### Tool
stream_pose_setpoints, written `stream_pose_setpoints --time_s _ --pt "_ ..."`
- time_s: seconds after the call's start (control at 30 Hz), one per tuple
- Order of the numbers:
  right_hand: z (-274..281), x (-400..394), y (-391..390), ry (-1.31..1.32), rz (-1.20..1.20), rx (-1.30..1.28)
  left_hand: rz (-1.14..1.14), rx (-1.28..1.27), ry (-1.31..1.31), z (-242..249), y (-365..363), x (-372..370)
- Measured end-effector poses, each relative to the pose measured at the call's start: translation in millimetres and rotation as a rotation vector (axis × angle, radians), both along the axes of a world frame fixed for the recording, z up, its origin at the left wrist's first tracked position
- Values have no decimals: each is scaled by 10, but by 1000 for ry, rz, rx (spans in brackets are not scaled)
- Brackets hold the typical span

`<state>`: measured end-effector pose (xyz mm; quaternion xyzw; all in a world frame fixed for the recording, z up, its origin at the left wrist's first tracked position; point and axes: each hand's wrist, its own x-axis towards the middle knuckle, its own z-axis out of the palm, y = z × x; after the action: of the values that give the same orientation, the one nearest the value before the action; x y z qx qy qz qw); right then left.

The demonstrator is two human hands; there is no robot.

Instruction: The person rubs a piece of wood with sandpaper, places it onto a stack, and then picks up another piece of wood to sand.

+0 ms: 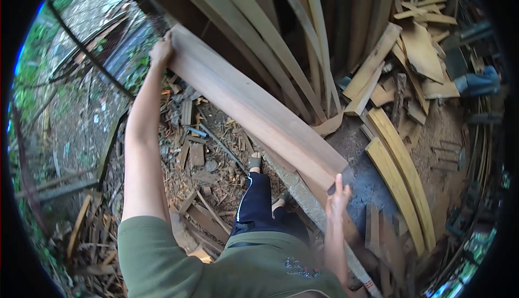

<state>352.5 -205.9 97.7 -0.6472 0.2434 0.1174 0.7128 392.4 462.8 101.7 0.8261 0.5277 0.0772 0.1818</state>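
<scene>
A long, thick wooden beam (pixel 251 100) slants across the view in front of me, from upper left down to lower right. My left hand (pixel 162 50) is closed around its far upper-left end, with the arm stretched out. At the lower-right end, my right hand (pixel 339 198) grips the beam near its corner, the thumb lying up along the end. The fingers under the wood are hidden on both sides. Beneath the beam, a narrow pale plank or ledge (pixel 303 192) runs diagonally past my legs.
Tall wooden boards (pixel 270 54) lean upright beyond the beam. Two curved yellowish planks (pixel 403 181) lie at right, below a heap of offcuts (pixel 421 54). Wood scraps and chips (pixel 216 146) litter the ground around my feet. A blue cloth-like thing (pixel 480 81) is at far right.
</scene>
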Motion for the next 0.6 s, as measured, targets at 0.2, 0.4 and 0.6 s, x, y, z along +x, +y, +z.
stream_pose_setpoints --time_s 0.2,0.4,0.6 --pt "-140 -171 422 9 98 -199 -83 108 246 -109 379 236" --pt "181 -84 604 -175 274 -555 -639 549 145 -620 933 -107" --pt "-13 -104 -25 -201 424 -791 -870 408 -387 338 -1687 451"
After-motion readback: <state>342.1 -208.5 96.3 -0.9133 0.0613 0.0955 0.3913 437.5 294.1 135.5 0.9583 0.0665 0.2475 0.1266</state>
